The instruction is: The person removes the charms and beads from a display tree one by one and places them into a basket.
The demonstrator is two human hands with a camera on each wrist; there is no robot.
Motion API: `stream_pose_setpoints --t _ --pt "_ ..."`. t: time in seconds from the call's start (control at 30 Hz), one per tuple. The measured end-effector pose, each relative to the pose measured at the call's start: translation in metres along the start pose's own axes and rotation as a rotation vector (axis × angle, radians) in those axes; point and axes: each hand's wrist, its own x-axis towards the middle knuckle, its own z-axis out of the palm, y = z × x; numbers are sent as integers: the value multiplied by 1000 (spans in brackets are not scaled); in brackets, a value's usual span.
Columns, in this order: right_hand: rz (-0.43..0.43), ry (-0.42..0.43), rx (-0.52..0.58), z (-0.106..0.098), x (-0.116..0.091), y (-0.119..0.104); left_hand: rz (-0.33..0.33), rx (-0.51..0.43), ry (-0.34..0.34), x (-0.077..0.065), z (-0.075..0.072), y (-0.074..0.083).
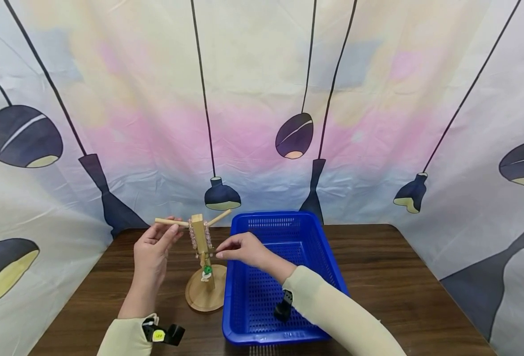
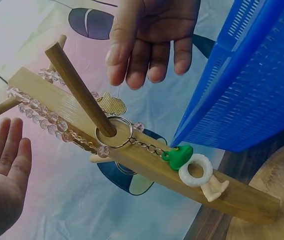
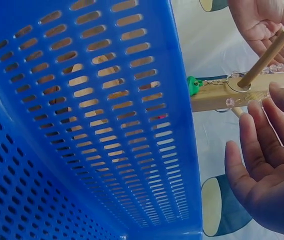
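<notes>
A wooden stand with pegs (image 1: 198,227) rises from a round base. Strings of clear pinkish beads (image 2: 42,117) hang on its side pegs. On the front peg hangs a key ring (image 2: 114,131) with a green charm (image 2: 180,156), a white ring and a cream piece. My left hand (image 1: 155,244) is beside the left peg, fingers extended and thumb near the peg. At the post's other side is my right hand (image 1: 244,248), its fingers lightly bent and holding nothing visible. In the left wrist view its fingertips are just above a gold textured charm (image 2: 113,104).
A blue perforated basket (image 1: 284,338) stands close right of the stand's round base (image 1: 195,291), partly under my right forearm. Both rest on a dark wooden table (image 1: 386,277). Behind the table hangs a cloth printed with lamps (image 1: 262,74).
</notes>
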Motion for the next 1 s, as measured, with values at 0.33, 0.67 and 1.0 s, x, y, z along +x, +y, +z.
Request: stream_pose_setpoints --t 0.33,0.67,1.0 --pt "29 2 17 9 4 -1 -7 -52 6 1 1 0" --pt "36 22 43 15 7 -1 -8 -78 -14 2 1 0" --pt "33 76 31 24 10 -1 -19 -83 6 3 3 -2"
